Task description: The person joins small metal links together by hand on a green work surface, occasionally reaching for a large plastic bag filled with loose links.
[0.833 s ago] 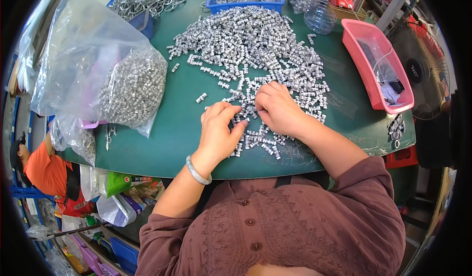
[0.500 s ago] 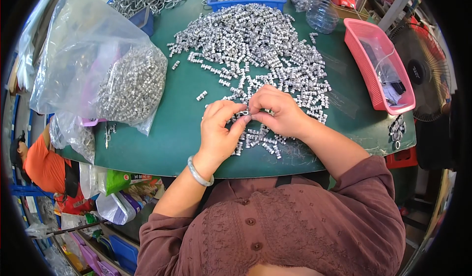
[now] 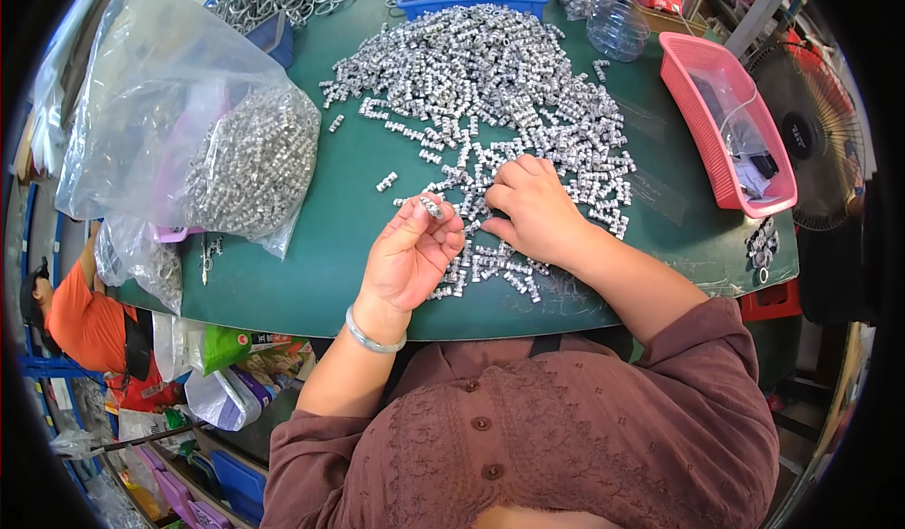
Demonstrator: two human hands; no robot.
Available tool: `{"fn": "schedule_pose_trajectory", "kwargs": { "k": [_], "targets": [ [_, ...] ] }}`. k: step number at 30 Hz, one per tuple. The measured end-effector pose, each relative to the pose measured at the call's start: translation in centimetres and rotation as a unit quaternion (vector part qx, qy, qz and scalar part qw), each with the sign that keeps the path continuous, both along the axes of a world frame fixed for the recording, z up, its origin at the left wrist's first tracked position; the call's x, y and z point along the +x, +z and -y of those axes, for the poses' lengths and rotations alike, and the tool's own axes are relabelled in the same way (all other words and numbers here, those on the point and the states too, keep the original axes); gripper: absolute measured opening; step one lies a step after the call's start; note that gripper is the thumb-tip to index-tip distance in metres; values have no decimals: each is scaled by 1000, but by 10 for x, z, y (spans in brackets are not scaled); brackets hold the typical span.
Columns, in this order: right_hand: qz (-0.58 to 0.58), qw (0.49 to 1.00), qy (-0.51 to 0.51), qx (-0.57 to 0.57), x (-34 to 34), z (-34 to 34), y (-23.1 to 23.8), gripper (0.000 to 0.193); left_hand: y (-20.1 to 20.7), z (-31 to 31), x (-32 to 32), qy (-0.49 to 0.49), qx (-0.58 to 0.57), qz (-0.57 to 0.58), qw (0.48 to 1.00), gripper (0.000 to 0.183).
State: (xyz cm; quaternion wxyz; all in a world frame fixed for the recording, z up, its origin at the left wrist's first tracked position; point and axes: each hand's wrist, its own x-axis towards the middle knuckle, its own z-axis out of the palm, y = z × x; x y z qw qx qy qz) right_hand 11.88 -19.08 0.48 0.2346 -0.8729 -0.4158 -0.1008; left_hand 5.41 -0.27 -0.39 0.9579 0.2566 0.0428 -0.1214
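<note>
At one o'clock from the palm of your left grip (image 3: pixel 410 256), a small silvery ribbed metal piece (image 3: pixel 432 207) sits pinched between thumb and fingers, raised over the green surface (image 3: pixel 353 274) with the palm turned up. At three o'clock from that piece, your right grip (image 3: pixel 535 206) bends low, fingertips down among loose pieces; its own fingers hide whether it pinches one, so I cannot tell.

Judging by this, the step in hand is keeping one piece in your left grip while the right works among the others. The next move seems to call for a fine, narrow pinch there, as the pieces lie crowded.

From the held piece, scattered pieces (image 3: pixel 485 265) lie between four and five o'clock, and a lone piece (image 3: pixel 386 182) near ten. The main pile (image 3: pixel 471 67) spreads from twelve to one, a blue tray (image 3: pixel 415 6) beyond it at twelve. Farther out, a clear plastic bag (image 3: pixel 160 86) of metal parts slumps near ten, and a pink basket (image 3: pixel 698 133) stands between two and three.
</note>
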Motion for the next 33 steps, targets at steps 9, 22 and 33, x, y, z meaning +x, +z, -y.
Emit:
{"fn": "schedule_pose_trajectory", "kwargs": {
  "k": [9,22,33],
  "targets": [
    [-14,997,17,76,3,0,-5,16,11,2,-2,1,-10,-27,1000,13],
    [-47,977,104,182,2,-3,4,34,3,10,-2,15,120,-33,992,10],
    [12,1000,4,-1,1,-2,-4,16,3,2,-3,-33,-43,-72,996,16]
  ]
}}
